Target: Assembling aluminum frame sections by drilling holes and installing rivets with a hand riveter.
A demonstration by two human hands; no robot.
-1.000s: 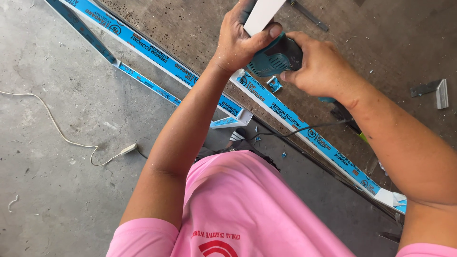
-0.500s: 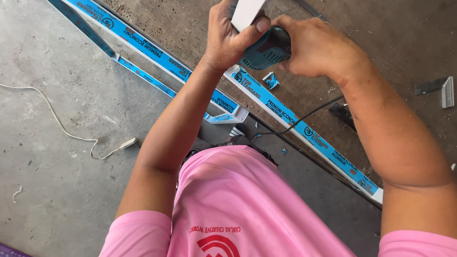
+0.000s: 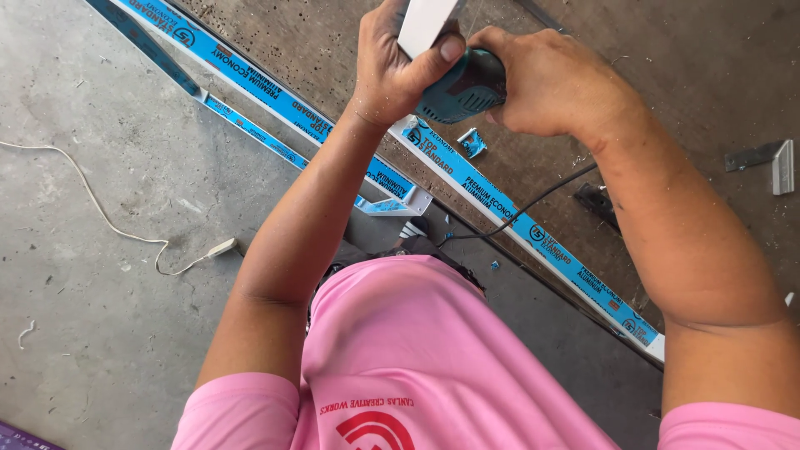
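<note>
The left hand (image 3: pixel 392 71) is clenched around a white strip (image 3: pixel 423 23), thumb pressed on its face, the strip rising out of the top edge of the view; the right hand (image 3: pixel 554 79) is wrapped around a teal power tool (image 3: pixel 462 83), its fingers closed on the body; the two hands touch, with the tool between them, above the near edge of a brown board (image 3: pixel 667 67); the tool's tip is hidden by the hands, so what it bears on I cannot tell.

A black cord (image 3: pixel 533 204) runs from under the right wrist down towards the person's pink shirt (image 3: pixel 400 350); a long rail (image 3: pixel 533 225) in blue printed film lies slantwise along the board's near edge, passing just under the hands; a second rail (image 3: pixel 250 83) of the same kind lies beside it to the left, its end cut near the shirt; a small blue scrap (image 3: pixel 472 142) sits on the board just below the tool.

On the concrete floor (image 3: pixel 100 250) at the left a white cable (image 3: pixel 108 221) curls to a plug; a grey metal bracket (image 3: pixel 771 160) lies on the board at the right edge, well apart from the hands.
</note>
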